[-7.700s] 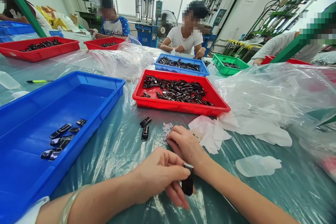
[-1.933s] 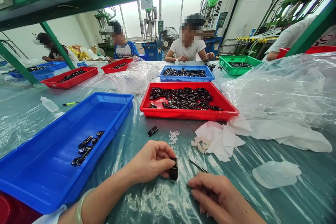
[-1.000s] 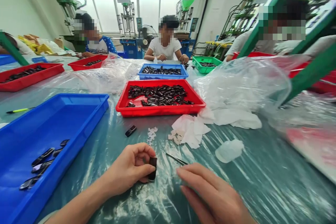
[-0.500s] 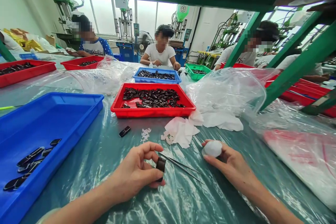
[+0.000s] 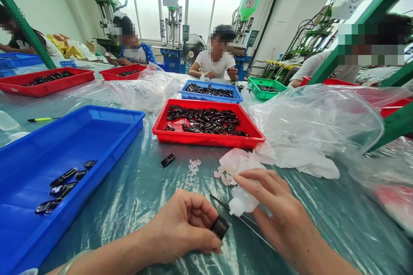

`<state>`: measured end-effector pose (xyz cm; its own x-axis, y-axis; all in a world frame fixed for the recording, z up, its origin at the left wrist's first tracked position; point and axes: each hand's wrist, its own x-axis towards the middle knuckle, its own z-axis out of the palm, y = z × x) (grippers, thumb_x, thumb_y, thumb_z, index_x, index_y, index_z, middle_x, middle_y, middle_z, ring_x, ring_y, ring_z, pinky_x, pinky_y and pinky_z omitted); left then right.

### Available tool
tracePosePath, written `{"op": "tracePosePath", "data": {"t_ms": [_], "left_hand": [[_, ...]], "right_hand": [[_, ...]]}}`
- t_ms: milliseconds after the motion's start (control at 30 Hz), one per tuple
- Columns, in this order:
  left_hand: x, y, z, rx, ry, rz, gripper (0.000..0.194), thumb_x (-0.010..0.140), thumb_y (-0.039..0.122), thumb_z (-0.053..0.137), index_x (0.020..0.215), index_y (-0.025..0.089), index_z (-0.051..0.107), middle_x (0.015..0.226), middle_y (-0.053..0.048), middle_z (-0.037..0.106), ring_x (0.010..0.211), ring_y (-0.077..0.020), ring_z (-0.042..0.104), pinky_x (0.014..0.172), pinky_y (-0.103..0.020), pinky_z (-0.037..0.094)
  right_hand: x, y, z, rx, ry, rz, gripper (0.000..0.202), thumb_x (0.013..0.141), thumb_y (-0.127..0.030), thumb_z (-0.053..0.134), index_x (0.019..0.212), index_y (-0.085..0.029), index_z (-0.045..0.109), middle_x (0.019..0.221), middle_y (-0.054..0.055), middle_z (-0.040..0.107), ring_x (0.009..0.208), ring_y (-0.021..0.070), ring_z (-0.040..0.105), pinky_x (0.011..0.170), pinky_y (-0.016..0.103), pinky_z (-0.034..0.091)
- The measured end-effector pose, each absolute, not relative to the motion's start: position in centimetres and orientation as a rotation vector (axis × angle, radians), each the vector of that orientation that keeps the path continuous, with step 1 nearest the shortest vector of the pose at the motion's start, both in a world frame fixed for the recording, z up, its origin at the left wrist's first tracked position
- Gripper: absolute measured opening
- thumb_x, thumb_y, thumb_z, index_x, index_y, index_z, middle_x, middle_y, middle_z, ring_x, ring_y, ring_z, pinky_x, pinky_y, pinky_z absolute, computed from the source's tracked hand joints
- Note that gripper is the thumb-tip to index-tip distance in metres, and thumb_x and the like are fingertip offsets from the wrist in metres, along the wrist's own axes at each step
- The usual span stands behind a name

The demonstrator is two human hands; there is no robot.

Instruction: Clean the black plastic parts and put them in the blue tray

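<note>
My left hand is closed on a small glossy black plastic part, pinched between thumb and fingers. Just right of it, my right hand holds a small whitish dropper bottle tilted, its nozzle pointing down and left towards the black part without touching it. Metal tweezers lie on the plastic-covered table beneath, partly hidden by the bottle and right hand. Beyond my hands, small white bits are scattered beside a crumpled white sheet with more pale pieces. A single black part lies left of them.
A red tray full of black parts stands ahead, with a blue tray behind. At left, a large blue tray holds several parts. Clear plastic bags crowd the right. A green frame crosses overhead; co-workers sit opposite.
My right hand has moved left towards my left hand, turning the bottle from base-on to nozzle down. The left hand has lowered slightly with the black part. The view has shifted left.
</note>
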<state>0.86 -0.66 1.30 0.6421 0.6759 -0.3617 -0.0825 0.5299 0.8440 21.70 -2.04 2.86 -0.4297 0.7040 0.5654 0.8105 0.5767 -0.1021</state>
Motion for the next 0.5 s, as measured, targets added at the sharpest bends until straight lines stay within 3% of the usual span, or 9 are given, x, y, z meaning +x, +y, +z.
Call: {"op": "tracePosePath", "data": {"t_ms": [500], "left_hand": [[0.73,-0.4,1.02,0.875,0.757,0.438,0.023,0.054,0.011,0.073,0.074,0.01,0.063,0.057,-0.002,0.064,0.052,-0.0096,0.059,0.052,-0.017,0.044]], "right_hand": [[21.63,-2.59,2.11,-1.218,-2.335,-0.464,0.042,0.078,-0.001,0.04,0.11,-0.025,0.056,0.104,0.006,0.06,0.101,0.0217,0.053,0.084,0.038,0.036]]}}
